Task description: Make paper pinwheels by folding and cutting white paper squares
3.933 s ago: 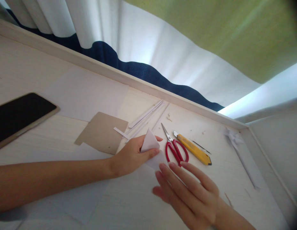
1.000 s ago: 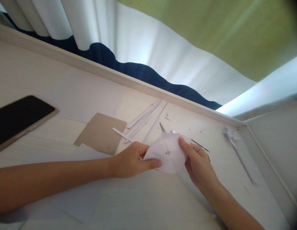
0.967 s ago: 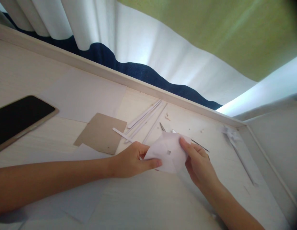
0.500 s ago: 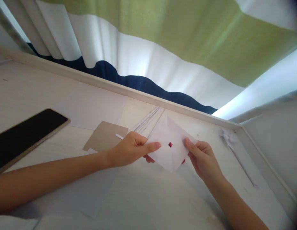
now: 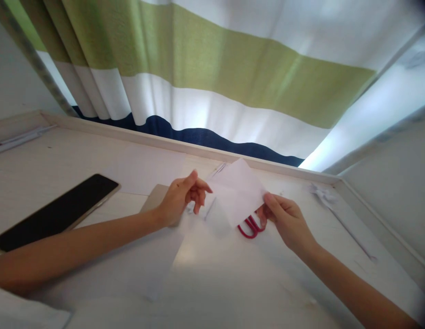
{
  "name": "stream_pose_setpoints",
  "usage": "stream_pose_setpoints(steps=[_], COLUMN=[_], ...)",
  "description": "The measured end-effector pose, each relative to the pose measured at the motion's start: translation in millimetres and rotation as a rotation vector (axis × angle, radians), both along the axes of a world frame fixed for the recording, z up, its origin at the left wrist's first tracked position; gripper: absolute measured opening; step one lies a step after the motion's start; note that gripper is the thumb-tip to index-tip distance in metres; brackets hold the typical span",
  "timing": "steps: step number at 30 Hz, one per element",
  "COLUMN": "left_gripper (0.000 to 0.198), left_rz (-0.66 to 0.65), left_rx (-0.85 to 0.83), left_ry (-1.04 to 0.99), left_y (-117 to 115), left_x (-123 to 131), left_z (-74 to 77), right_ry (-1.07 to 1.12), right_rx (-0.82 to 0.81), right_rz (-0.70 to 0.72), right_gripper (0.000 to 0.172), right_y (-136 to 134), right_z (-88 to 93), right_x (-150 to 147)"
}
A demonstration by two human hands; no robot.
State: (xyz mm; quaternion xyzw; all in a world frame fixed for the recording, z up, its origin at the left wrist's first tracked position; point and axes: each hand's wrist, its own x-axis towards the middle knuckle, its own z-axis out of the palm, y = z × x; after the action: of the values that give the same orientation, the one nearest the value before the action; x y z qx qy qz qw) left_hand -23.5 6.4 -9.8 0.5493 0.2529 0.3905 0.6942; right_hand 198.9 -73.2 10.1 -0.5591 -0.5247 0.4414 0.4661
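Note:
My right hand pinches the right corner of a white square of paper between thumb and fingers, holding it tilted above the table. My left hand is beside the paper's left corner, fingers loosely bent and apart with nothing in them; I cannot tell whether a fingertip touches the paper. Red looped handles, apparently of scissors, show below the paper's lower edge near my right fingers. The rest of that tool is hidden behind the paper. Thin paper strips lie behind the square.
A dark phone lies on the white table at left. White sheets lie at the back and under my left forearm, with a beige card between. A paper flower on a stem lies at right. A raised ledge and striped curtain border the back.
My left hand has let go of the paper and drawn back left, its fingers opening. The paper has turned in my right hand, uncovering the red handles. The view has tilted up.

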Motion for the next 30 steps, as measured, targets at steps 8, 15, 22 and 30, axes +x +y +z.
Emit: stream_pose_setpoints(steps=[8, 15, 22, 30], left_gripper=[0.033, 0.027, 0.043, 0.047], left_rz=[-0.166, -0.025, 0.075, 0.156], left_rx=[-0.105, -0.168, -0.098, -0.038], left_ry=[0.158, 0.213, 0.203, 0.220], left_y=[-28.5, -35.7, -34.6, -31.6], left_x=[22.3, 15.3, 18.9, 23.1], left_z=[0.2, -10.3, -22.2, -24.6], right_ry=[-0.201, -0.632, -0.977, -0.695], right_rx=[0.013, 0.001, -0.024, -0.040], right_rz=[0.043, 0.048, 0.032, -0.022], right_gripper=[0.043, 0.031, 0.014, 0.014], right_y=[13.4, -2.0, -4.3, -2.8], right_z=[-3.2, -11.2, -32.1, -25.6], right_x=[-12.9, -4.8, 9.0, 7.9])
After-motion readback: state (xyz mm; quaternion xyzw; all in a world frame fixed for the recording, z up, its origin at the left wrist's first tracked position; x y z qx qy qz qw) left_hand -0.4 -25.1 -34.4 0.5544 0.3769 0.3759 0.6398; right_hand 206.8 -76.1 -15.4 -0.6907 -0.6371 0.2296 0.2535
